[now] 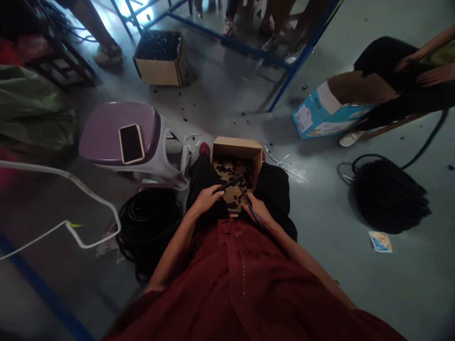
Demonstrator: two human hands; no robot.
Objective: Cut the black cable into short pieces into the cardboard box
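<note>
My left hand (207, 199) is closed round a thin black tube (231, 183), whose free end points up and right over the open cardboard box (237, 144) between my knees. My right hand (259, 210) grips a long, slim dark tool (253, 208). The tool's narrow tip lies close to the tube, and its other end sticks out below my palm. Whether it is a knife or scissors cannot be made out. Many small black pieces (231, 166) are scattered in the box beneath both hands.
A purple stool (103, 128) holding a phone (131, 143) stands at left, above a black coil (149, 218). Another black coil (391, 196) lies right. A brown box (159, 71) and a blue carton (320, 111) stand ahead. A co-worker's hands (433, 76) are at upper right.
</note>
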